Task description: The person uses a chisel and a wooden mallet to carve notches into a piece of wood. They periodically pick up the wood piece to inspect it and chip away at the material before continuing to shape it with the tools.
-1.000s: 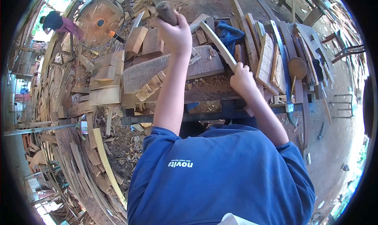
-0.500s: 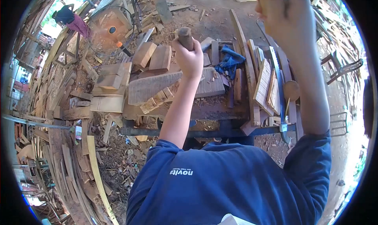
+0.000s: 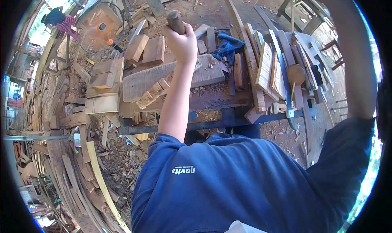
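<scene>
My left hand (image 3: 181,39) is closed around a round dark wooden handle (image 3: 175,21), held upright above the workbench (image 3: 212,100). Just under and to the left of it lies a wide ridged board (image 3: 143,80) with small carved offcuts (image 3: 153,92) on it. My right arm (image 3: 359,69) is raised along the right side of the view. Its hand is cut off at the top edge, so what it holds cannot be seen.
Planks and slats (image 3: 265,67), a blue cloth (image 3: 224,45), a long saw (image 3: 286,86) and a round wooden disc (image 3: 295,74) lie on the bench. A fan (image 3: 100,27) stands far left, another person (image 3: 57,21) beyond it. Wood scraps (image 3: 94,167) cover the ground.
My right hand lifted the curved wooden piece off the bench and rose out of the top of the view. My left hand kept its grip on the handle and stayed over the board.
</scene>
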Motion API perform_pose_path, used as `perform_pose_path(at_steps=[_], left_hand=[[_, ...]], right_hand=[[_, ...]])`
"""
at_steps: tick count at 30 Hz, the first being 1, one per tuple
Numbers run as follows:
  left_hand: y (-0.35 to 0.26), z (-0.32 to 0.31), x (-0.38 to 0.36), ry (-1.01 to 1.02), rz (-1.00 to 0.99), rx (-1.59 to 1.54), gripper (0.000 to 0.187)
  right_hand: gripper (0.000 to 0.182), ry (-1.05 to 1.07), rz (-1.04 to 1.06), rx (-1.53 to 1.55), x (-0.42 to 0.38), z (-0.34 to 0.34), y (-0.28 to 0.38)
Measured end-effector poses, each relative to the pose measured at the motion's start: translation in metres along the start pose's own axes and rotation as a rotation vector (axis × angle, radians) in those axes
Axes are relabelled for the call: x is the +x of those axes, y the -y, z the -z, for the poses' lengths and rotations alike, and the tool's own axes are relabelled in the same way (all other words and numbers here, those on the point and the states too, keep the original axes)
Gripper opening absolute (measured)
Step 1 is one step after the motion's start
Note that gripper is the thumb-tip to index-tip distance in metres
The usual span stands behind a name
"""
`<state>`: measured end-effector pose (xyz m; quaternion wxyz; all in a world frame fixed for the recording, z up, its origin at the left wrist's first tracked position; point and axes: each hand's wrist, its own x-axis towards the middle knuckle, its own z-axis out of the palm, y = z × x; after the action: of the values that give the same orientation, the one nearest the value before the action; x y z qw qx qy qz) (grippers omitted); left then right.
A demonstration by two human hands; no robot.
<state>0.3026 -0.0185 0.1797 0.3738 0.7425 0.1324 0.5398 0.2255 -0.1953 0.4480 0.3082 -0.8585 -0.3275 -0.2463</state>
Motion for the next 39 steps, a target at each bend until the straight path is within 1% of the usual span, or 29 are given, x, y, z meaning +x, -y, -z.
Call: perform_pose_path(at_steps=[1,2,4,5,6,8,9,12,13,14,15,16,18,19,21,22,24,25,28,30,31,33,34,35,37,39], left_hand=[[0.000,0.000,0.000,-0.020,-0.031,0.004,0.029],[0.000,0.001,-0.001,0.006,-0.010,-0.004,0.029],[-0.002,0.002,-0.003,0.003,-0.036,-0.027,0.029],[-0.002,0.003,-0.003,0.000,-0.062,-0.045,0.029],[-0.002,0.002,-0.002,0.002,-0.061,-0.050,0.029],[0.000,0.002,-0.005,0.015,-0.003,-0.048,0.029],[-0.002,0.003,-0.004,0.022,0.000,-0.048,0.029],[-0.009,0.007,-0.002,0.064,0.069,-0.044,0.031],[-0.009,0.007,-0.003,0.068,0.068,-0.045,0.031],[-0.009,0.007,-0.003,0.065,0.062,-0.051,0.032],[-0.009,0.006,-0.003,0.062,0.055,-0.056,0.034],[-0.009,0.007,-0.002,0.066,0.053,-0.056,0.034],[-0.011,0.007,-0.001,0.082,0.088,-0.043,0.037],[-0.007,0.006,-0.002,0.085,0.078,-0.050,0.037],[-0.001,0.002,-0.004,0.031,-0.026,-0.048,0.037],[-0.001,0.003,-0.003,0.075,0.046,0.006,0.038],[-0.002,0.002,-0.004,0.074,0.035,0.011,0.037],[-0.001,0.002,-0.004,0.065,0.031,0.024,0.036],[-0.002,0.002,-0.003,0.071,0.056,0.018,0.034],[-0.003,0.002,-0.002,0.082,0.063,0.005,0.033],[-0.003,0.002,-0.003,0.074,0.056,0.001,0.033],[-0.001,0.002,-0.006,0.061,0.054,-0.005,0.033],[0.001,0.002,-0.008,0.056,0.001,-0.011,0.033],[0.001,0.000,-0.009,0.049,-0.052,-0.023,0.033],[0.004,-0.002,-0.010,0.042,-0.044,-0.007,0.033],[0.004,-0.002,-0.011,0.031,-0.044,0.018,0.033]], right_hand=[[0.036,-0.011,0.042,-0.038,-0.003,-0.013,-0.010],[0.037,0.095,0.057,-0.083,-0.011,-0.027,-0.023],[0.039,0.443,0.016,-0.143,-0.019,-0.043,-0.039],[0.040,0.582,-0.044,-0.124,-0.021,-0.044,-0.041],[0.041,0.680,-0.112,-0.059,-0.016,-0.030,-0.030],[0.043,0.770,-0.170,0.094,-0.005,0.008,-0.003],[0.044,0.782,-0.198,0.160,-0.003,0.023,0.010],[0.039,0.358,-0.226,0.032,0.003,0.020,0.027],[0.039,0.229,-0.131,0.006,0.002,0.016,0.027],[0.038,0.165,-0.050,-0.011,-0.002,0.009,0.020],[0.038,0.150,0.003,-0.038,-0.006,-0.003,0.010],[0.038,0.224,0.023,-0.072,-0.012,-0.018,-0.003],[0.038,0.531,-0.016,-0.126,-0.019,-0.040,-0.032],[0.037,0.657,-0.052,-0.122,-0.021,-0.047,-0.036],[0.037,0.777,-0.104,-0.040,-0.014,-0.039,-0.040],[0.037,0.805,-0.122,0.018,-0.009,-0.027,-0.036],[0.036,0.794,-0.140,0.102,-0.001,-0.007,-0.020],[0.036,0.741,-0.133,0.115,0.004,0.001,-0.014],[0.036,0.424,-0.043,0.066,0.008,0.007,-0.008],[0.035,0.310,0.024,-0.012,-0.002,-0.013,-0.017],[0.035,0.338,0.038,-0.061,-0.010,-0.030,-0.029],[0.035,0.537,0.023,-0.139,-0.022,-0.062,-0.052],[0.035,0.639,-0.005,-0.152,-0.027,-0.070,-0.053],[0.034,0.714,-0.046,-0.120,-0.025,-0.068,-0.059],[0.034,0.805,-0.099,0.011,-0.012,-0.047,-0.052],[0.034,0.790,-0.114,0.099,0.001,-0.022,-0.038]])
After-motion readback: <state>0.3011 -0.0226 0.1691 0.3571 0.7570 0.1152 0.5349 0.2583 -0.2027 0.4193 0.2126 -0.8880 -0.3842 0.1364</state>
